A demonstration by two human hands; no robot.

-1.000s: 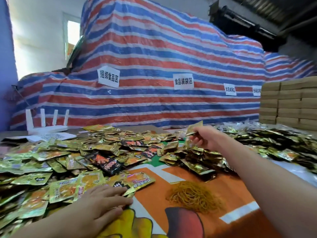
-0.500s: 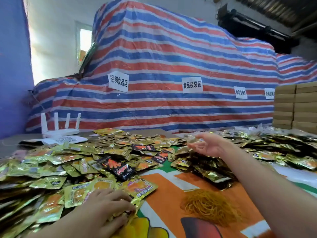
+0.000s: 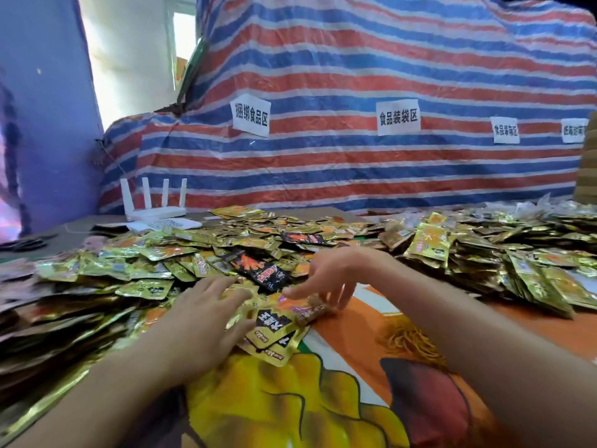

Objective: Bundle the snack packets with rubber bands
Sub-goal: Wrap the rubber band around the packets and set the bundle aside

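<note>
Right hand (image 3: pixel 332 276) lowered from far heap to gold snack packets (image 3: pixel 274 328) at the table's (image 3: pixel 355 392) near middle; fingers spread, released, tips touching. Left hand (image 3: pixel 206 321) flat on same packets, fingers straight. Rubber bands (image 3: pixel 410 341) just right, apart.

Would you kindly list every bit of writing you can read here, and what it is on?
"捆绑食品区": first paper sign on the striped tarp.
"食品装袋区": second paper sign.
The third sign and fourth sign: too blurred to read.
The snack packets: print too blurred to read.
</note>
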